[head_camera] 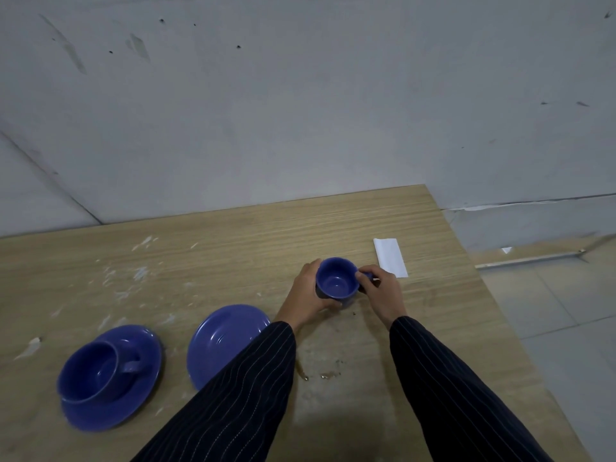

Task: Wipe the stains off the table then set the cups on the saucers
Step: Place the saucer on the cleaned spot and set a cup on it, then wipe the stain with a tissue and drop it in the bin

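Dark pinstriped sleeves [466, 388] are reaching in nearest the camera. Left hand [306, 295] is cupping the small glossy blue ceramic cup [335, 282], fingers curled round its wall; right hand [380, 288] fingers are pinching its handle. Cup is sitting far right on the pale wood-grain worktop [250, 248], beside the empty blue saucer [221, 338]. Prob. rigid, slick, chippable; two-hand grip looks secure.

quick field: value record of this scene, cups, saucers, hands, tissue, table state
held cup: blue, upright, gripped by both hands
left hand: around the cup's left side
right hand: at the cup's handle side
second cup: already on left saucer
empty saucer: bare, partly under the left sleeve
tissue: folded, white, beyond the hands
table: pale smears at left, small specks near centre
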